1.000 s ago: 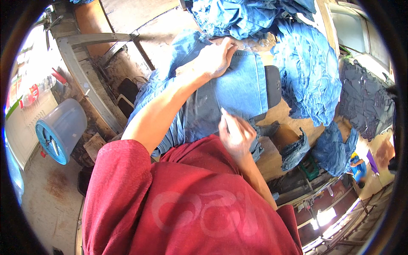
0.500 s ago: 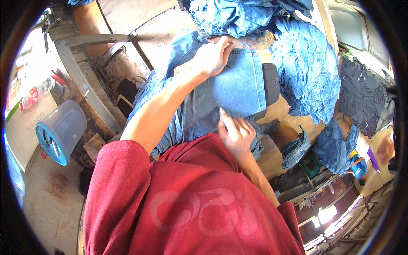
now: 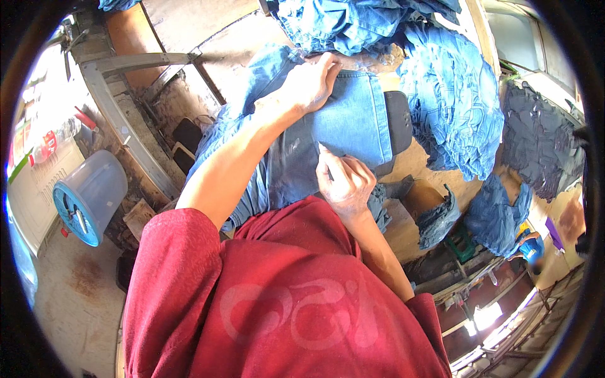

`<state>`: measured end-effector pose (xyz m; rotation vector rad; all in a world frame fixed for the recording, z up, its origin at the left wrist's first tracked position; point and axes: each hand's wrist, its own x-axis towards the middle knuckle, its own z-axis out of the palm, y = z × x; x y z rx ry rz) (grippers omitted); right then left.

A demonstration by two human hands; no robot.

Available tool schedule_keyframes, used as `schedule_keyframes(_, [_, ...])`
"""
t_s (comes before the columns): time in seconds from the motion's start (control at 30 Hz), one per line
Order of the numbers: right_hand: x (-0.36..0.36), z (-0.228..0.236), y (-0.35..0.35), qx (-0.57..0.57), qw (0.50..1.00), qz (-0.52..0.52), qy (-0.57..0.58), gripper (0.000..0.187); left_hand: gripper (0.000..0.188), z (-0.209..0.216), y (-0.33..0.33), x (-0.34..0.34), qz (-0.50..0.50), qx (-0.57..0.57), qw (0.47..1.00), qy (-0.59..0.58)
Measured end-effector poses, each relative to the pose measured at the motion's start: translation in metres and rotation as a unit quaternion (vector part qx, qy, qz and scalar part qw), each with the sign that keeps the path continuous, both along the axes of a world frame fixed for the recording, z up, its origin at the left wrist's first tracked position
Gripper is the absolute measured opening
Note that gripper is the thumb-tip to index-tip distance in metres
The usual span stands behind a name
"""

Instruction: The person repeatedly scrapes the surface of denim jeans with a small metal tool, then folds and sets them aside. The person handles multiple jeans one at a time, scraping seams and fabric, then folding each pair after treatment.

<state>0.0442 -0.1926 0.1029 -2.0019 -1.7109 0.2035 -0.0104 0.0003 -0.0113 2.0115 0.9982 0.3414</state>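
Note:
A pair of blue jeans (image 3: 359, 113) lies in front of me, one leg stretched flat over a dark board (image 3: 398, 123) whose rounded end sticks out past the hem on the right. My left hand (image 3: 309, 85) rests across the leg at its far edge, fingers bent together over the denim. Nearer my body, my right hand (image 3: 346, 183) is closed just above the near side of the leg, with thumb and forefinger pinched. A pale tip shows at that pinch; whether it is a fingertip or a small object I cannot make out. Darker denim bunches under my left forearm.
Heaps of blue jeans (image 3: 450, 101) lie beyond and right of the board. Dark garments (image 3: 542, 142) are piled at far right. A translucent tub with a blue rim (image 3: 94, 192) lies on its side at left, near a metal frame (image 3: 113, 107). Another person (image 3: 531, 246) is at lower right.
My right hand has shifted slightly away from me and left along the denim, and appears less blurred. My left hand stays at the far edge of the leg.

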Motion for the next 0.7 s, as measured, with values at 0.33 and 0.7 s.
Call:
schedule_keyframes(0.33, [-0.005,0.007,-0.03,0.031,0.999,-0.004,0.017,0.028,0.022,0.004,0.0,0.0,-0.002,-0.006,1.0,0.013])
schedule_keyframes(0.7, [0.001,-0.004,-0.022,0.009,1.0,0.012,0.003,0.024,0.022,0.003,-0.001,0.0,0.011,0.012,1.0,-0.018])
